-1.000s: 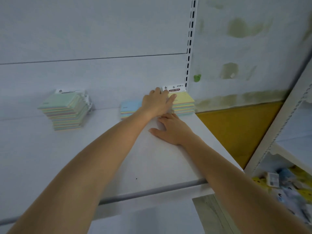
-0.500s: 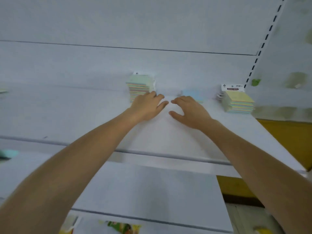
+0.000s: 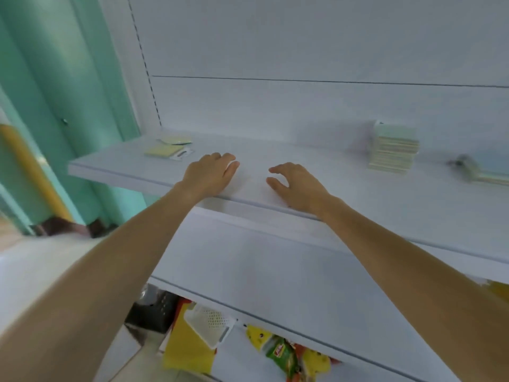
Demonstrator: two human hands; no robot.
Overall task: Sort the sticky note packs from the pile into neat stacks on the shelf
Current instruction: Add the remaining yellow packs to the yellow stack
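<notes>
Both hands hover over the white upper shelf (image 3: 344, 194) near its front edge, holding nothing. My left hand (image 3: 210, 173) lies flat with fingers together. My right hand (image 3: 293, 184) has its fingers loosely curled and apart. Two loose yellow sticky note packs (image 3: 168, 148) lie at the shelf's left end, just beyond my left hand. A tall neat stack of pastel packs (image 3: 392, 147) stands to the right of my right hand. A blurred blue pack (image 3: 487, 166) lies at the far right edge of view.
A second white shelf (image 3: 275, 271) sits below. Under it are colourful packets (image 3: 286, 354), a white perforated item (image 3: 209, 323) and a dark bin (image 3: 154, 310). A teal wall (image 3: 55, 92) with a yellow post (image 3: 30, 166) stands left.
My view and both hands have swept left along the shelf. The yellow-topped stack has left view; the loose yellow packs at the left end have come into sight.
</notes>
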